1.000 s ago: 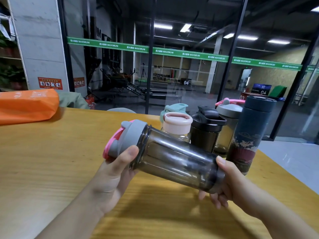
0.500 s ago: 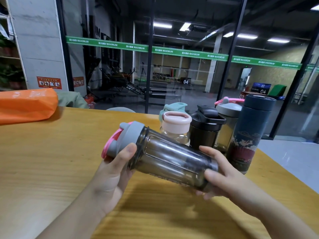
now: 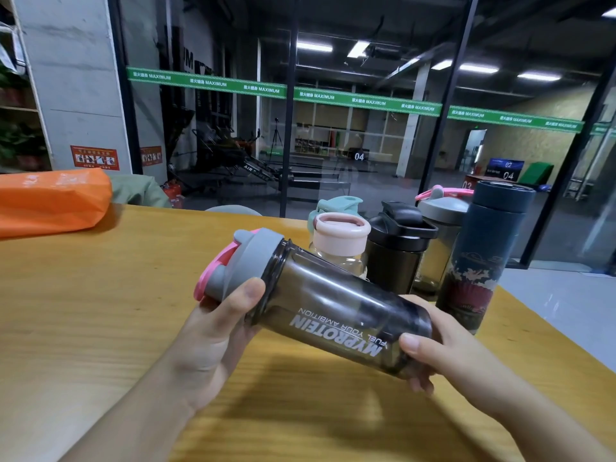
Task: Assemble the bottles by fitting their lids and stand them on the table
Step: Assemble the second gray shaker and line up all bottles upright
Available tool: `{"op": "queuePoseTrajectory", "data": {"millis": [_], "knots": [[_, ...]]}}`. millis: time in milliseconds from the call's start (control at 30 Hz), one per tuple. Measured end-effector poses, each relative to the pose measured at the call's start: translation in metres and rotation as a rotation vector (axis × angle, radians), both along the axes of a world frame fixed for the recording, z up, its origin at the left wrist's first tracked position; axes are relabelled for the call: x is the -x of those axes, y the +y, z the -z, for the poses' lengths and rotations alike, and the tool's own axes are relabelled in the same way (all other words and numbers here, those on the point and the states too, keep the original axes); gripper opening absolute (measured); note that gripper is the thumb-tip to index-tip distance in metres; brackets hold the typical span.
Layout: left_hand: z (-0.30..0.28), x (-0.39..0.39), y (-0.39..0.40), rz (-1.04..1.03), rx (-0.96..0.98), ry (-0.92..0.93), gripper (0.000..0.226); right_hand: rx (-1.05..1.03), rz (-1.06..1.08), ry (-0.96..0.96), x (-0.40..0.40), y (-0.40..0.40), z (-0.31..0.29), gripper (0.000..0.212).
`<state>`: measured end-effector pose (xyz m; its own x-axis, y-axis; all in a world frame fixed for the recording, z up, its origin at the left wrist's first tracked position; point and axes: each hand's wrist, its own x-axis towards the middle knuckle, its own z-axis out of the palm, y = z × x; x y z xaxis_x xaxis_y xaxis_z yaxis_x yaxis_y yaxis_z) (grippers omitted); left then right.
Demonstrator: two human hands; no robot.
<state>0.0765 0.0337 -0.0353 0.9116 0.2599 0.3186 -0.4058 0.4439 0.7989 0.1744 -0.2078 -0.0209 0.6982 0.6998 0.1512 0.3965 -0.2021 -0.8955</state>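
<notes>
A smoky dark shaker bottle (image 3: 336,305) with white lettering lies tilted in the air above the wooden table (image 3: 83,311), its grey and pink lid (image 3: 240,261) pointing up-left. My left hand (image 3: 216,331) grips the lid end, thumb across the rim. My right hand (image 3: 443,348) curls round the bottle's base. Behind stand several lidded bottles: a pink-lidded clear one (image 3: 340,241), a teal-lidded one (image 3: 333,205), a black shaker (image 3: 396,248), a grey-lidded shaker (image 3: 440,228) and a dark blue flask (image 3: 480,255).
An orange bag (image 3: 50,201) lies at the table's far left. A glass wall with black frames runs behind the table. The table's right edge (image 3: 546,325) drops to a pale floor.
The bottle has turned in my hands, so its white lettering now faces me. My right hand has shifted its hold round the base.
</notes>
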Motion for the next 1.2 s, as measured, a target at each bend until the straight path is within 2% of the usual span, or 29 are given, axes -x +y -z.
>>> {"op": "queuePoseTrajectory", "data": {"millis": [133, 200, 267, 400, 500, 600, 633, 700, 733, 800, 833, 933, 1033, 1200], "knots": [[0.0, -0.001, 0.001, -0.006, -0.007, 0.014, 0.095, 0.044, -0.024, 0.011, -0.006, 0.001, 0.004, 0.063], [0.0, -0.001, 0.001, 0.003, -0.004, 0.019, 0.09, 0.044, -0.015, 0.035, -0.01, 0.0, 0.007, 0.075], [0.002, -0.001, 0.002, 0.021, -0.011, 0.015, 0.084, 0.059, -0.023, 0.11, -0.014, 0.002, 0.009, 0.085], [0.003, -0.001, 0.001, 0.043, -0.05, -0.005, 0.089, 0.11, -0.067, 0.397, -0.018, 0.004, 0.009, 0.088], [0.001, 0.001, 0.0, 0.043, -0.069, -0.047, 0.087, 0.101, -0.127, 0.483, -0.019, 0.004, 0.013, 0.098], [-0.002, 0.001, -0.001, 0.023, -0.051, -0.076, 0.081, 0.034, -0.14, 0.548, -0.017, 0.012, 0.011, 0.08], [-0.002, 0.001, -0.001, 0.015, -0.035, -0.081, 0.078, 0.033, -0.107, 0.523, -0.016, 0.015, 0.009, 0.079], [-0.003, 0.002, -0.002, 0.01, -0.01, -0.088, 0.075, 0.005, 0.0, 0.391, -0.017, 0.013, 0.008, 0.116], [-0.003, 0.002, -0.002, 0.009, 0.0, -0.09, 0.074, -0.02, 0.008, 0.305, -0.015, 0.009, 0.008, 0.12], [-0.003, 0.001, -0.002, 0.004, 0.009, -0.088, 0.076, -0.08, -0.01, 0.163, -0.002, 0.004, 0.0, 0.094], [-0.003, 0.001, -0.002, 0.003, 0.011, -0.086, 0.077, -0.08, -0.008, 0.096, 0.002, 0.001, -0.002, 0.089], [-0.004, 0.001, -0.002, 0.003, 0.027, -0.07, 0.085, -0.028, -0.011, -0.058, 0.008, 0.001, -0.003, 0.09], [-0.003, 0.001, -0.004, -0.001, 0.036, -0.049, 0.097, 0.0, 0.014, -0.107, 0.009, 0.003, -0.003, 0.083], [-0.002, 0.0, -0.004, -0.026, 0.042, -0.033, 0.101, 0.039, 0.092, -0.28, 0.008, 0.001, -0.001, 0.077]]}}
